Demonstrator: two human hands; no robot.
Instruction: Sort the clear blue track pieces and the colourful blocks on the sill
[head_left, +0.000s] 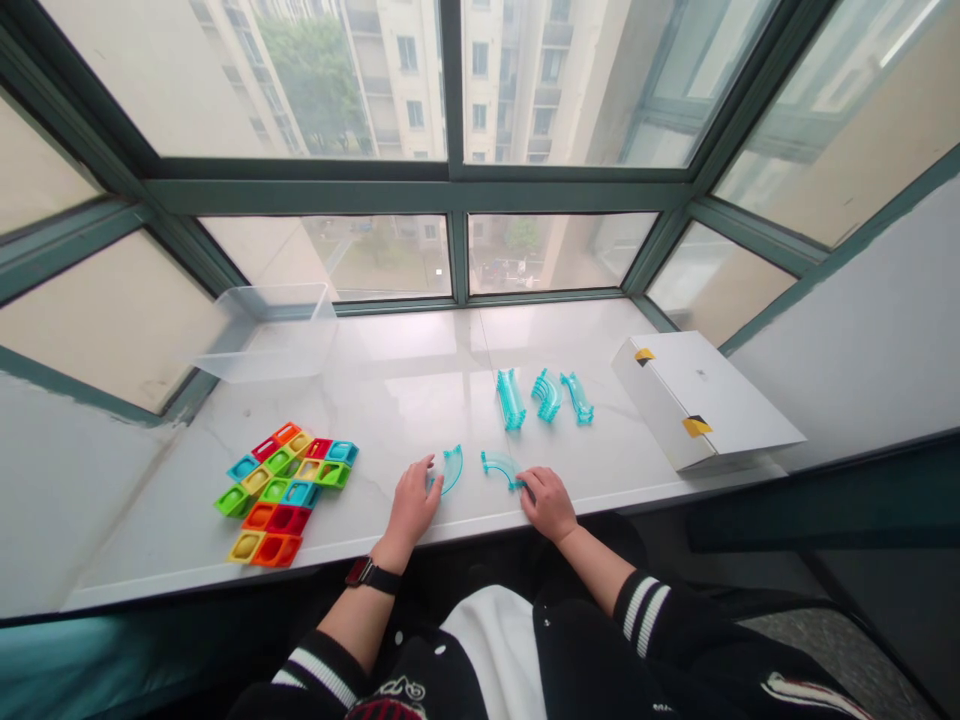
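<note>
Two curved translucent blue track pieces lie near the front edge of the white marble sill (405,400). My left hand (412,505) rests on the sill with its fingers curled against the left curved piece (451,468). My right hand (547,500) pinches the end of the right curved piece (501,466). Further back lie three stacks of blue track pieces (544,397). A cluster of colourful square blocks (287,490) sits to the left of my left hand.
A clear plastic bin (266,335) stands at the back left of the sill. A white cardboard box (701,400) lies at the right. Windows surround the sill on three sides.
</note>
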